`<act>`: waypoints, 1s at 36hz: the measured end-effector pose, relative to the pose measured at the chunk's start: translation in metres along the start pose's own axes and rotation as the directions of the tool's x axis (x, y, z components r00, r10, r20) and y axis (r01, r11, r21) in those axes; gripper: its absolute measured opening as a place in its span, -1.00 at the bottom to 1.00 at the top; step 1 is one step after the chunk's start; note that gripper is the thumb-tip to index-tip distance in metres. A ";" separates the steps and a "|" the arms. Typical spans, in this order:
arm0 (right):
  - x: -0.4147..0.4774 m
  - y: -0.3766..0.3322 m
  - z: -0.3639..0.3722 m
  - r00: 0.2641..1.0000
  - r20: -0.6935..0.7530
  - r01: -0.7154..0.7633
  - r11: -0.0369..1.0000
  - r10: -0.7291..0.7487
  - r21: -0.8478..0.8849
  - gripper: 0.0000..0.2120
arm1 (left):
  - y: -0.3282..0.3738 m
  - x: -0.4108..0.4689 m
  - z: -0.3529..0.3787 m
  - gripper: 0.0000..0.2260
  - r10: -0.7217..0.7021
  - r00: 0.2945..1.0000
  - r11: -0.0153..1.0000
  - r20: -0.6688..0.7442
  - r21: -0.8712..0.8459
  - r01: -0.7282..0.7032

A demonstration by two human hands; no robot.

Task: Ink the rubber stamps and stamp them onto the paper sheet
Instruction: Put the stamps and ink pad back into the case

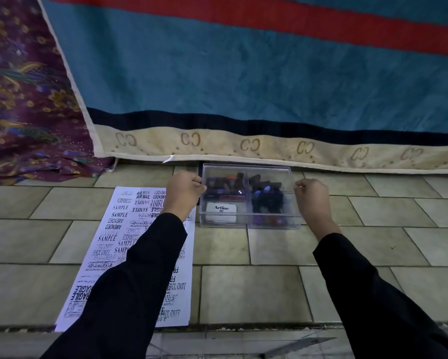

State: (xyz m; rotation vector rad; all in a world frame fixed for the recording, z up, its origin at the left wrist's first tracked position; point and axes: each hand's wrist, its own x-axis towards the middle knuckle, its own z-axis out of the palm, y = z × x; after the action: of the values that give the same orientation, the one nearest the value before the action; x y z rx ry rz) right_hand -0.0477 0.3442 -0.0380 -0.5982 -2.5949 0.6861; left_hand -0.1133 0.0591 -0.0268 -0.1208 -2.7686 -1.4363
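Between left hand (185,190) and right hand (312,196): clear rectangular plastic box (224,224), long axis crosswise.
Fingers curled, pinching its ends.

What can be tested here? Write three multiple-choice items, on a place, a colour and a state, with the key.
1. The paper sheet lies: A) left of the clear box; B) inside it; C) on top of it.
2. The sleeves are: A) white; B) black; C) red.
3. The hands: A) lie flat on the sheet; B) hang idle; C) grip the box's sides.

Key: 1 A, the sheet is on the tiles beside the box's left wall. 2 B, both arms are clad in black. 3 C, the left hand and right hand curl on opposite edges of the box.
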 end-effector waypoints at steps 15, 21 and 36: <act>0.013 0.006 -0.002 0.943 0.202 -0.313 0.911 0.264 0.269 -0.93 | -0.003 0.001 -0.002 -0.81 -0.251 0.955 0.900 0.157 -0.325 0.290; 0.010 0.002 -0.003 0.911 0.262 -0.398 0.845 0.319 0.356 -0.90 | 0.002 -0.002 -0.001 -0.88 -0.238 0.957 0.909 0.163 -0.310 0.279; -0.043 0.008 -0.045 0.827 0.461 -0.513 0.768 0.322 0.384 -0.88 | -0.002 -0.054 -0.018 -0.92 -0.263 0.922 0.923 0.284 -0.203 0.326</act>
State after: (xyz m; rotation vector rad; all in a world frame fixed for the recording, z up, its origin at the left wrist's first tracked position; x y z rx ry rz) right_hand 0.0118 0.3458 -0.0170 -0.9734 -2.4389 1.7081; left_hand -0.0601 0.0399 -0.0210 0.1321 -2.8870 -1.9697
